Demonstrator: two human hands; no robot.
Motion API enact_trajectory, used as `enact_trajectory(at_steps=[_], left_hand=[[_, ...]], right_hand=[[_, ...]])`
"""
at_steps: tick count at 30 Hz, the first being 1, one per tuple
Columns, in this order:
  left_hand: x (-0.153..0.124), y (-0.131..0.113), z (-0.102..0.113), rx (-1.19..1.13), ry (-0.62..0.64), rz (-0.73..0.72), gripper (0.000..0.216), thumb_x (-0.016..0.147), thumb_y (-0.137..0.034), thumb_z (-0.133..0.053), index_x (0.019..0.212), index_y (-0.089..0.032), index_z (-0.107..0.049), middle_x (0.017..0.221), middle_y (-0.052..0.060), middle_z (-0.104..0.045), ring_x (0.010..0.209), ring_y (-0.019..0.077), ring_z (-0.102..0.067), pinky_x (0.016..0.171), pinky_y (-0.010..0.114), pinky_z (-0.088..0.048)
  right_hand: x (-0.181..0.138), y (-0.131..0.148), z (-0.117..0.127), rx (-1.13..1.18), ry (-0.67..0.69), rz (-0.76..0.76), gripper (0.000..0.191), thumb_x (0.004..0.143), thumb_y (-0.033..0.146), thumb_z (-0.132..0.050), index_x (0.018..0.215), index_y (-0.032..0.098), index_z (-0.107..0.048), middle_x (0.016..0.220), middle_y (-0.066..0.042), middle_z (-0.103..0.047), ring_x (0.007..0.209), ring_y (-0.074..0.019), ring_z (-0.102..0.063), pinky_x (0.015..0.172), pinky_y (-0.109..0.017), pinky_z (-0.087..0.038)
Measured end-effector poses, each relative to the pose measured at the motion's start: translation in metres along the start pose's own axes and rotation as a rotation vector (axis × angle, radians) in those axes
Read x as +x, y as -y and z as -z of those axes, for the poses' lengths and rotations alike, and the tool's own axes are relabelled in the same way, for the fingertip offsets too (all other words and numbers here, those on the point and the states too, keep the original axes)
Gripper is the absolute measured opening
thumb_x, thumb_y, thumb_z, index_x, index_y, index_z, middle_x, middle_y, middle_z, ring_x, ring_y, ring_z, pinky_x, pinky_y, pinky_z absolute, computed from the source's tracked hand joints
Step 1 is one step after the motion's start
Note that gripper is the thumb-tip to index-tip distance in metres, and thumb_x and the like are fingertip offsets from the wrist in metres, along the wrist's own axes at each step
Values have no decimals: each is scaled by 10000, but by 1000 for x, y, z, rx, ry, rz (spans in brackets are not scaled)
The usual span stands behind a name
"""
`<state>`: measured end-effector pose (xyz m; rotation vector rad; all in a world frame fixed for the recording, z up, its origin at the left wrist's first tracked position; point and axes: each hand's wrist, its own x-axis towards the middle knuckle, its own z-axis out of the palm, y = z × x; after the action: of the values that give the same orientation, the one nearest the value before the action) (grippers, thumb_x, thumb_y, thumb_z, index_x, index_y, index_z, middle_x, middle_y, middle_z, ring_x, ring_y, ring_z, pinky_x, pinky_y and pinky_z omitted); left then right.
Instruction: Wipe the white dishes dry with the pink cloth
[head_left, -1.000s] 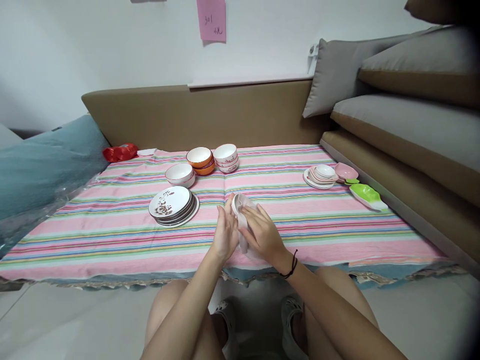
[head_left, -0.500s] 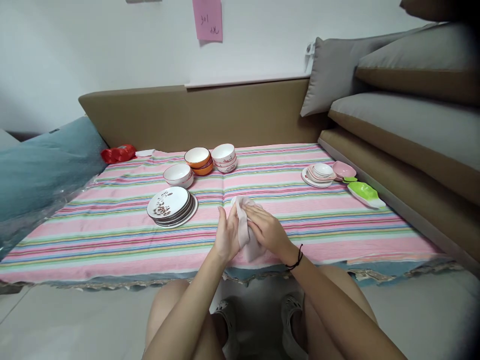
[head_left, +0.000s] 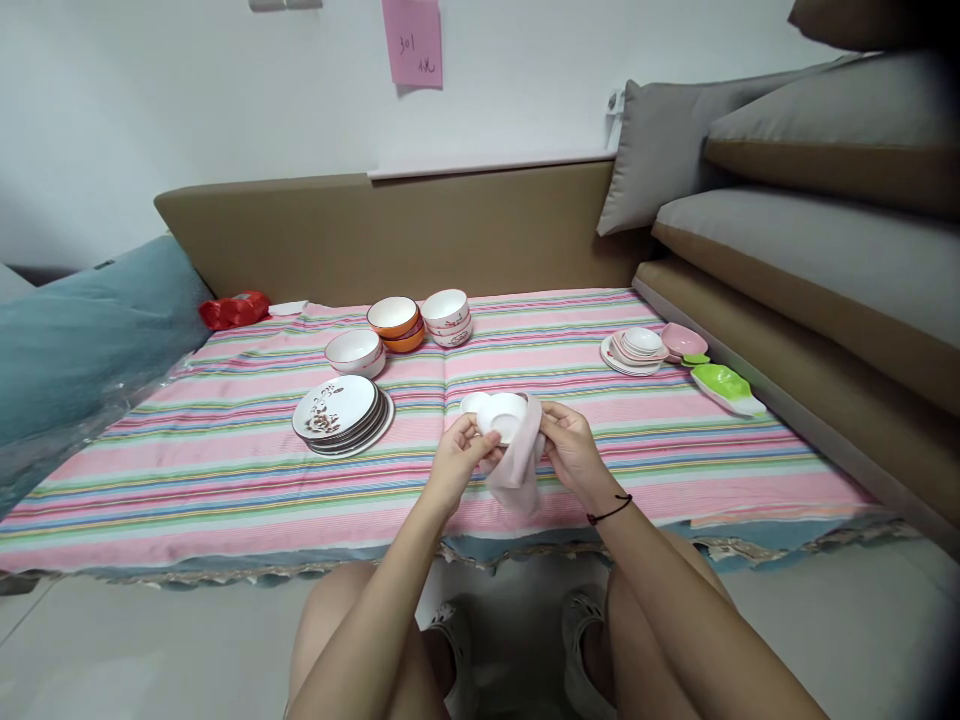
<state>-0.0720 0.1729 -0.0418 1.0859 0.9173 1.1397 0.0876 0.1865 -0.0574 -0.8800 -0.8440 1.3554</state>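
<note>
In front of my knees, a small white dish is held up over the striped cloth. My left hand pinches its left edge, thumb on the dish. My right hand is closed on a pale pinkish wiping cloth that is draped over the dish's right side and hangs below it. Whether the right fingers also touch the dish is hidden by the cloth. A second rounded white shape shows just behind the dish at the left; I cannot tell whether it is joined to it.
A plate stack and stacked bowls stand left of centre on the striped cloth. Small dishes, a pink bowl and a green leaf-shaped dish sit at right, near piled cushions.
My hands have moved apart from being pressed together around the wiping cloth. The white dish now shows between them, and the right hand has shifted right with the cloth.
</note>
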Motion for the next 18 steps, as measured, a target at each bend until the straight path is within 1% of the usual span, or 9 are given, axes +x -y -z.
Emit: enact_trajectory(at_steps=[3, 6, 8, 10, 12, 15, 17, 18], left_hand=[[1, 2, 2, 82, 16, -4, 323, 674, -420, -730, 750, -183, -524, 531, -49, -544, 450, 90, -479, 485, 217, -354], [1, 5, 3, 166, 45, -17, 338, 649, -421, -742, 740, -188, -515, 517, -63, -521, 397, 70, -417, 435, 212, -295], [1, 6, 4, 196, 72, -14, 340, 643, -417, -745, 757, -186, -523, 520, -67, -513, 381, 63, -397, 412, 209, -268], [1, 7, 4, 205, 89, -23, 332, 659, -410, -737, 777, -182, -526, 533, -66, -517, 382, 60, -403, 406, 204, -272], [2, 7, 5, 195, 100, -30, 332, 679, -407, -727, 800, -177, -521, 556, -61, -536, 405, 66, -446, 422, 200, -321], [2, 5, 7, 144, 108, -32, 362, 697, -433, -712, 844, -172, -509, 596, -51, -568, 432, 85, -511, 457, 211, -399], [3, 3, 9, 119, 94, -33, 384, 702, -455, -705, 862, -173, -501, 611, -46, -584, 439, 95, -538, 461, 215, -418], [3, 3, 9, 113, 81, -32, 393, 698, -460, -708, 867, -173, -499, 611, -43, -591, 443, 100, -549, 460, 214, -423]], right_hand=[[0, -3, 0, -26, 23, -5, 326, 610, 401, -788, 782, 169, -635, 655, 13, -613, 517, -93, -494, 468, -212, -381], [1, -9, -1, -52, 76, -3, 300, 656, 411, -759, 715, 175, -585, 594, 48, -532, 476, -68, -428, 447, -197, -340], [2, -13, -1, -63, 61, -3, 330, 683, 446, -728, 660, 173, -544, 555, 59, -465, 459, -60, -374, 424, -193, -297], [2, -15, -2, -80, 15, -14, 364, 699, 477, -700, 629, 170, -517, 531, 61, -417, 453, -57, -331, 406, -191, -250], [1, -14, -4, -86, -8, -29, 368, 720, 485, -671, 623, 168, -510, 514, 61, -394, 447, -55, -306, 400, -194, -228], [-3, -12, -8, -50, 16, -36, 305, 735, 441, -659, 666, 162, -557, 524, 54, -430, 454, -60, -330, 417, -201, -267], [-5, -9, -11, -29, 34, -27, 248, 737, 402, -660, 793, 162, -631, 587, 39, -511, 485, -70, -379, 447, -208, -311], [-6, -8, -13, -33, 48, -15, 258, 739, 388, -659, 872, 167, -656, 640, 27, -556, 509, -76, -408, 463, -211, -328]])
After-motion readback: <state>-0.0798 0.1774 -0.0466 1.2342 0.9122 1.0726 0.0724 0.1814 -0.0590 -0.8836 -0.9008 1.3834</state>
